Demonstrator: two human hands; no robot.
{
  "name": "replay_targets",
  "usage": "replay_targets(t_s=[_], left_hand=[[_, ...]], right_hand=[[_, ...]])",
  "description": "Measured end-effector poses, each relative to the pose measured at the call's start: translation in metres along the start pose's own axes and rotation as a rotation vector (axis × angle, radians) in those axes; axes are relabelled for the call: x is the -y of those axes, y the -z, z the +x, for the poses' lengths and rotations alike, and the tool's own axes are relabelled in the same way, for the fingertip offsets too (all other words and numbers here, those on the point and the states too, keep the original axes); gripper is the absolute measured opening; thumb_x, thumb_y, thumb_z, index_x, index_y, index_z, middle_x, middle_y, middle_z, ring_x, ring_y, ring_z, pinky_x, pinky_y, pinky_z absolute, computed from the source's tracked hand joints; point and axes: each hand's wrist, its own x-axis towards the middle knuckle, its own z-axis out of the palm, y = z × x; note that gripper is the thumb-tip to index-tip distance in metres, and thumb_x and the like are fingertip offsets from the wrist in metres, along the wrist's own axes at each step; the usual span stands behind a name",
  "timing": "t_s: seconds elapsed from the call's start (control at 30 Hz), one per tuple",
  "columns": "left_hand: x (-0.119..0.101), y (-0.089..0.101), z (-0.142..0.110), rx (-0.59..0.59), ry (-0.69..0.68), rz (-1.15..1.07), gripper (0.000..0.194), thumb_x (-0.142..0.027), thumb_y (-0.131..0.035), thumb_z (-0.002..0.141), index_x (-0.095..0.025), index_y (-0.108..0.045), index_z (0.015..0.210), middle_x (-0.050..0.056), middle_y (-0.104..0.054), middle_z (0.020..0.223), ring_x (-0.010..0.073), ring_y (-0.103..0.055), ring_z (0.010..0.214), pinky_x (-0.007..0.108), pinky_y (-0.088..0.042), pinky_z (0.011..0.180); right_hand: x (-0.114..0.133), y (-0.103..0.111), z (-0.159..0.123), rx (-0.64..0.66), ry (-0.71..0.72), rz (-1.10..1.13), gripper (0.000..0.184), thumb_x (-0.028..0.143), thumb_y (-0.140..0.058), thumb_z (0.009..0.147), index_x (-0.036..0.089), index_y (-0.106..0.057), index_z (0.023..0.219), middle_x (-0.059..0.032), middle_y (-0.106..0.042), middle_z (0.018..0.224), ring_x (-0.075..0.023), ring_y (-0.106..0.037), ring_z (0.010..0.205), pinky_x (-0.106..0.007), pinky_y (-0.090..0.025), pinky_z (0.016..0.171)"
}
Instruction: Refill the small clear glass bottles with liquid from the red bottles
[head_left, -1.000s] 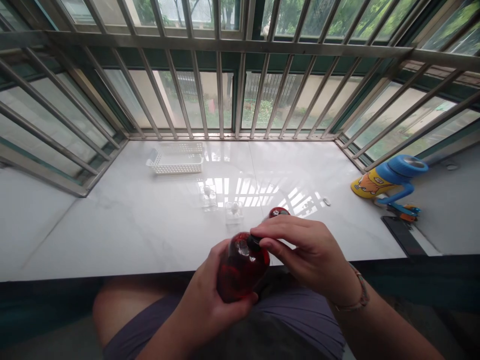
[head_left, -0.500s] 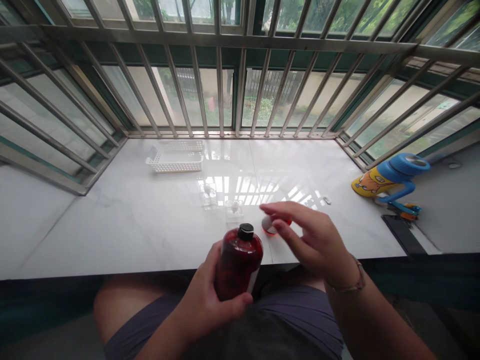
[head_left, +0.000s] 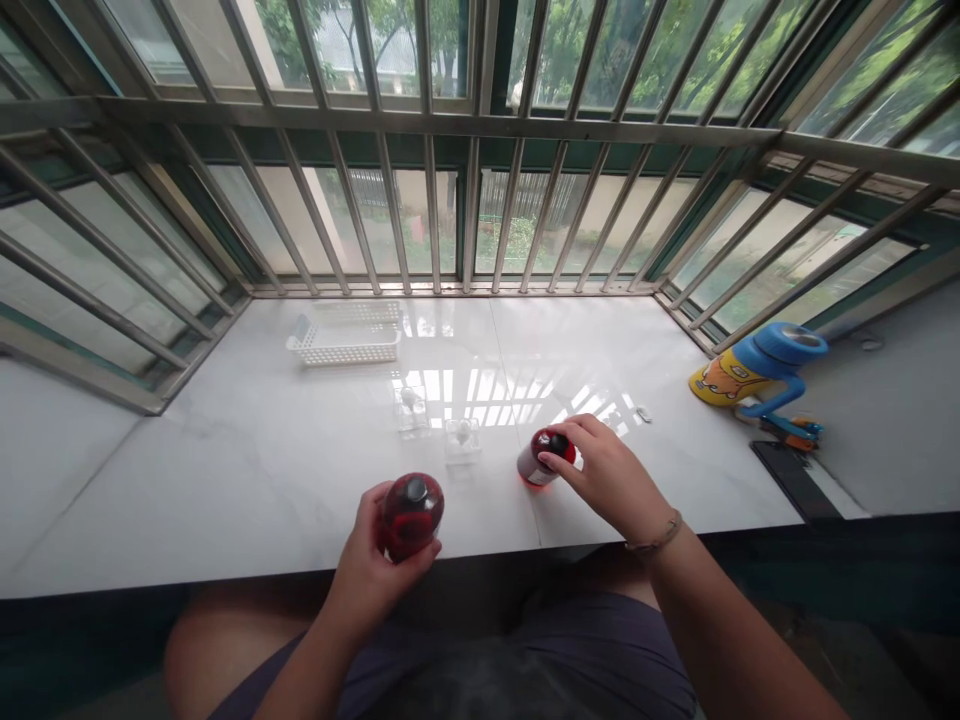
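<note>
So far, my left grip is closed round one red bottle near the worktop's near edge, my right grip closed over a second red bottle (two small clear boxes stand untouched between them).

Nothing readable in view; no legible print on left-hand red bottle or right-hand red bottle

The worktop is polished white stone, glossy enough to mirror the light. Beyond it stand brushed stainless-steel window bars, and on it sits a perforated white plastic basket. Above it, a red bottle and a second red bottle look smooth and translucent, and below its front edge are matt grey cloth shorts.
</note>
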Motion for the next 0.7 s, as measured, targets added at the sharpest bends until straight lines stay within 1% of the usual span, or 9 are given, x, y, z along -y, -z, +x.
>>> replay_targets(t_s=[0.1, 0.17, 0.3, 0.4, 0.5, 0.6, 0.7], left_hand=[[0.015, -0.002, 0.006, -0.065, -0.022, 0.07, 0.073, -0.046, -0.088, 0.069, -0.026, -0.053, 0.13, 0.007, -0.071, 0.118, 0.0255, -0.074, 0.099, 0.042, -0.061, 0.091], [0.022, -0.003, 0.009, -0.086, -0.029, 0.099, 0.073, -0.047, -0.088, 0.069, -0.026, -0.054, 0.129, 0.007, -0.071, 0.119, 0.0261, -0.074, 0.101, 0.042, -0.061, 0.092], [0.028, -0.004, 0.014, -0.094, -0.057, 0.126, 0.074, -0.049, -0.088, 0.069, -0.025, -0.054, 0.13, 0.008, -0.071, 0.121, 0.0276, -0.074, 0.104, 0.044, -0.06, 0.095], [0.03, -0.005, 0.018, -0.085, -0.048, 0.14, 0.075, -0.05, -0.087, 0.069, -0.025, -0.053, 0.131, 0.008, -0.071, 0.122, 0.0284, -0.073, 0.106, 0.048, -0.058, 0.099], [0.033, -0.005, 0.022, -0.089, -0.031, 0.155, 0.075, -0.05, -0.088, 0.068, -0.024, -0.054, 0.13, 0.009, -0.071, 0.121, 0.0297, -0.073, 0.106, 0.051, -0.057, 0.101], [0.036, -0.004, 0.025, -0.089, -0.023, 0.143, 0.075, -0.051, -0.088, 0.068, -0.023, -0.055, 0.13, 0.01, -0.072, 0.121, 0.0303, -0.074, 0.105, 0.051, -0.058, 0.099], [0.038, -0.003, 0.027, -0.088, -0.012, 0.14, 0.075, -0.052, -0.087, 0.069, -0.023, -0.055, 0.13, 0.01, -0.073, 0.121, 0.031, -0.074, 0.106, 0.052, -0.059, 0.098]], right_hand=[[-0.004, -0.001, 0.006, -0.01, -0.023, 0.014, 0.017, 0.035, -0.063, 0.101, 0.026, -0.071, 0.113, -0.0071, -0.068, 0.112, -0.0246, -0.07, 0.099, -0.039, -0.057, 0.087], [-0.007, 0.0, 0.012, -0.011, -0.026, -0.004, 0.017, 0.035, -0.062, 0.101, 0.024, -0.072, 0.109, -0.0068, -0.069, 0.109, -0.0235, -0.07, 0.095, -0.038, -0.057, 0.085], [-0.018, 0.005, 0.03, -0.005, -0.013, -0.043, 0.021, 0.039, -0.061, 0.102, 0.022, -0.073, 0.105, -0.0073, -0.069, 0.105, -0.0221, -0.068, 0.089, -0.037, -0.055, 0.081], [-0.029, 0.012, 0.048, -0.009, -0.032, -0.089, 0.027, 0.044, -0.06, 0.102, 0.02, -0.073, 0.102, -0.0077, -0.07, 0.101, -0.0221, -0.068, 0.086, -0.037, -0.053, 0.079], [-0.043, 0.022, 0.069, -0.006, -0.089, -0.176, 0.033, 0.05, -0.06, 0.1, 0.02, -0.074, 0.097, -0.0079, -0.072, 0.096, -0.0227, -0.067, 0.085, -0.036, -0.05, 0.076], [-0.056, 0.035, 0.09, 0.025, -0.195, -0.266, 0.039, 0.055, -0.06, 0.099, 0.02, -0.075, 0.09, -0.0088, -0.074, 0.091, -0.0234, -0.066, 0.082, -0.034, -0.046, 0.07], [-0.066, 0.047, 0.107, 0.046, -0.274, -0.309, 0.041, 0.057, -0.061, 0.097, 0.02, -0.078, 0.088, -0.0098, -0.076, 0.09, -0.0241, -0.066, 0.082, -0.034, -0.043, 0.067]])
